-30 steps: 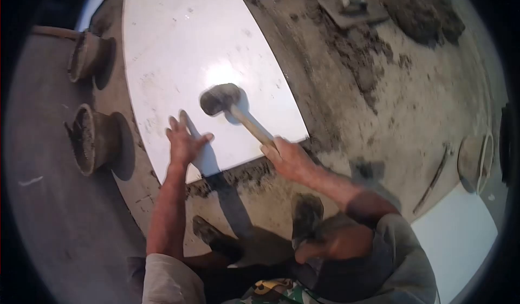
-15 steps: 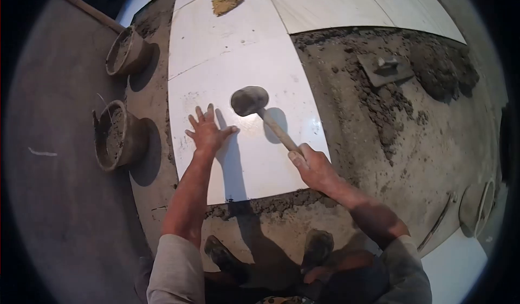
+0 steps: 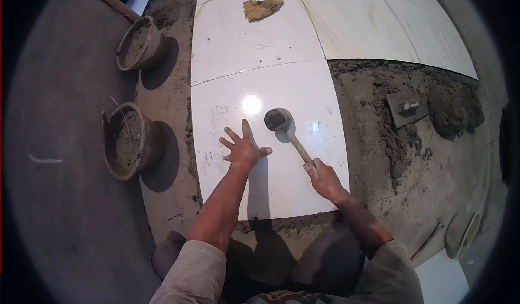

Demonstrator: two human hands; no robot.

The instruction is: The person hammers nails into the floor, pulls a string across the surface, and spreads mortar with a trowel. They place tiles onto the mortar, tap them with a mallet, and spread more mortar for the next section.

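Observation:
My right hand (image 3: 326,182) grips the wooden handle of a rubber mallet (image 3: 278,120). The mallet's dark head is close over the middle of a large white floor tile (image 3: 303,190), its shadow right beside it. My left hand (image 3: 245,151) lies on the same tile with fingers spread, to the left of the mallet. Bright light glints off the glossy surface above that hand. Grey smudges mark the tile around my fingers.
Two buckets of mortar (image 3: 125,141) stand on the left. A yellow sponge (image 3: 263,8) lies on the far tile. At right, a trowel (image 3: 409,108) rests beside a mortar heap (image 3: 455,111) on the rough bed. An empty-looking bucket (image 3: 463,235) sits at lower right.
The mallet head has come down closer to the tile, nearer its shadow. My left hand stays spread on the tile. The camera view has shifted, and my feet no longer show.

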